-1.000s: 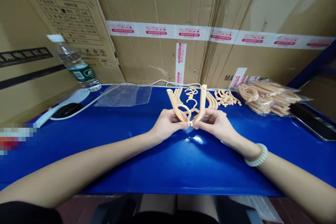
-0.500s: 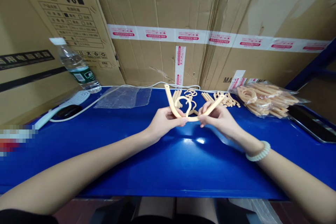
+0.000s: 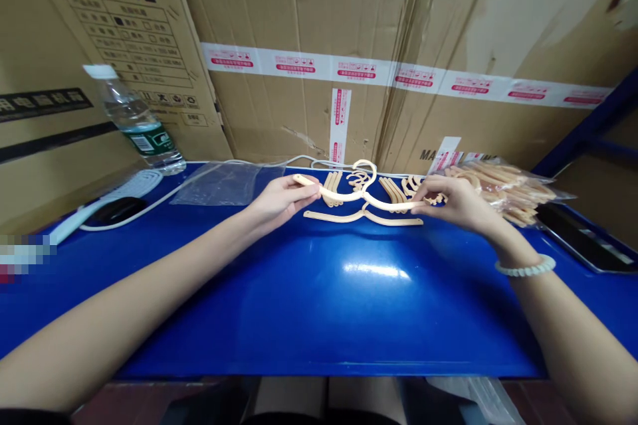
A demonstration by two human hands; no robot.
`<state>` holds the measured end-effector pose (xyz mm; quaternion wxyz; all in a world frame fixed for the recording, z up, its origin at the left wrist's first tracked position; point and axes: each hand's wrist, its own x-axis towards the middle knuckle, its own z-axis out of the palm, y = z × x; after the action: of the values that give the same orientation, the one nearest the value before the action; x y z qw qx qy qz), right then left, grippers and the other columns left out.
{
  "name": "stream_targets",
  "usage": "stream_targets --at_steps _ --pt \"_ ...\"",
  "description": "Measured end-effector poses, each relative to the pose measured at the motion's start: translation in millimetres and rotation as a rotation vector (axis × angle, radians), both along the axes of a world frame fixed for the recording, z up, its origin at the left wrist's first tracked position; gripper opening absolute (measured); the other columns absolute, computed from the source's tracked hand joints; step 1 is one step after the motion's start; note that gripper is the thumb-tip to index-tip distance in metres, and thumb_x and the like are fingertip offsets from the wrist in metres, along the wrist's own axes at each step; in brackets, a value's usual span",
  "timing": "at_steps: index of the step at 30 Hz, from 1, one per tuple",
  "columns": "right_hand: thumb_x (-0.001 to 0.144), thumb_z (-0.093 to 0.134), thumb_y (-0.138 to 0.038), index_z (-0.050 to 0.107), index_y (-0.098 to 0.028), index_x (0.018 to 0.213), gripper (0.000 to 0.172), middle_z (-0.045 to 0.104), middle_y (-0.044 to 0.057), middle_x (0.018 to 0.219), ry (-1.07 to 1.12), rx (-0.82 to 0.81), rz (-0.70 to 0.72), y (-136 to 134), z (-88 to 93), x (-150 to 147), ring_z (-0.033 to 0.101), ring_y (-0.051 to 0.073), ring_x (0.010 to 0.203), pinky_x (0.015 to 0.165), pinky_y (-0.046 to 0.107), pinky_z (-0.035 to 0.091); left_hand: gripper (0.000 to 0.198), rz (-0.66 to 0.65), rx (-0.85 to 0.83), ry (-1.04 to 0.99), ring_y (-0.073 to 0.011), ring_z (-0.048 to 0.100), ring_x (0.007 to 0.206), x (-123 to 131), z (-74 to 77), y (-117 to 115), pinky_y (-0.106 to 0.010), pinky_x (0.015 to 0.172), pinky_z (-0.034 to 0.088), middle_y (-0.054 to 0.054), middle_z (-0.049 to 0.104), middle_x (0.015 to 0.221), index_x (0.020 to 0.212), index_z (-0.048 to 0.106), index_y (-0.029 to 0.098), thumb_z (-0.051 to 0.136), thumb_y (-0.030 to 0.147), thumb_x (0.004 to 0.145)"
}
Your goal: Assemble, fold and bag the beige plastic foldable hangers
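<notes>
Between my hands is a light beige clothes hanger (image 3: pixel 341 198), raised over the table with its hook pointing away from me. My left hand (image 3: pixel 282 204) has its fingers closed on the hanger's left arm. The far end of the right arm is pinched by my right hand (image 3: pixel 456 202). Just beneath and in front, a second beige hanger (image 3: pixel 335 218) lies spread out on the blue table (image 3: pixel 259 319). Behind the held hanger are loose straight hanger arms (image 3: pixel 333 182), loose curved hooks (image 3: pixel 357 179) and more arms (image 3: pixel 391 191), partly hidden.
Clear bags of beige hanger parts (image 3: pixel 513 189) lie at the right, near a dark phone-like device (image 3: pixel 581 239). A water bottle (image 3: pixel 142 126), a white cable (image 3: pixel 187 182) and a flat plastic bag (image 3: pixel 219 186) are at the left. Cardboard (image 3: pixel 279 106) walls the back.
My hands have moved apart, and the hanger's arms, folded up in a V before, are now spread nearly straight. Its hook now points away. The hanger on the table has come into clearer view.
</notes>
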<state>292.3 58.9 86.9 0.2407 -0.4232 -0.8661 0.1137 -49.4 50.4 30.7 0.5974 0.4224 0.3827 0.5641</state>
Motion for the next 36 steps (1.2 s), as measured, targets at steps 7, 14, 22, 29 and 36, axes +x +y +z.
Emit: stream_targets --at_steps 7,14,22,29,36 --pt "0.071 0.078 -0.047 0.073 -0.021 0.072 0.027 0.067 0.003 0.066 -0.157 -0.199 -0.007 4.5 -4.1 11.6 0.057 0.018 0.061 0.056 0.029 0.041 0.021 -0.186 0.517 0.839 -0.0188 0.067 0.073 -23.5 3.4 7.6 -0.028 0.069 0.051 -0.005 0.073 0.078 0.077 0.074 0.016 0.081 0.035 0.072" --pt "0.068 0.076 -0.029 0.073 -0.021 0.069 0.009 0.069 0.002 0.064 -0.24 -0.301 0.017 7.8 -18.1 4.7 0.061 0.018 0.061 0.057 0.029 0.044 0.015 -0.297 0.871 1.294 -0.0204 0.062 0.088 -24.0 0.6 4.3 -0.029 0.079 0.044 -0.005 0.068 0.092 0.073 0.063 0.019 0.069 0.029 0.082" --pt "0.07 0.078 -0.04 0.073 -0.019 0.083 0.025 0.069 0.004 0.072 -0.274 -0.278 -0.009 7.1 -19.4 8.1 0.063 0.019 0.065 0.06 0.03 0.047 0.02 -0.285 0.828 1.363 -0.0233 0.063 0.096 -21.2 -0.7 0.0 -0.03 0.08 0.045 -0.004 0.069 0.101 0.094 0.069 0.021 0.071 0.036 0.081" --pt "0.074 0.075 -0.051 0.073 -0.017 0.089 0.036 0.068 0.007 0.084 -0.394 -0.216 0.038 8.1 -20.5 4.6 0.059 0.019 0.07 0.065 0.031 0.043 0.029 -0.316 0.815 1.395 -0.0229 0.065 0.097 -20.6 -7.2 1.8 -0.031 0.082 0.048 -0.008 0.067 0.107 0.106 0.07 0.019 0.058 0.042 0.093" --pt "0.077 0.071 -0.049 0.069 -0.018 0.082 0.031 0.067 0.006 0.078 -0.422 -0.264 0.01 12.0 -27.5 9.4 0.059 0.019 0.068 0.061 0.03 0.043 0.023 -0.309 0.863 1.347 -0.0221 0.064 0.097 -17.4 -15.7 3.2 -0.033 0.083 0.048 -0.006 0.068 0.102 0.099 0.07 0.02 0.053 0.036 0.096"
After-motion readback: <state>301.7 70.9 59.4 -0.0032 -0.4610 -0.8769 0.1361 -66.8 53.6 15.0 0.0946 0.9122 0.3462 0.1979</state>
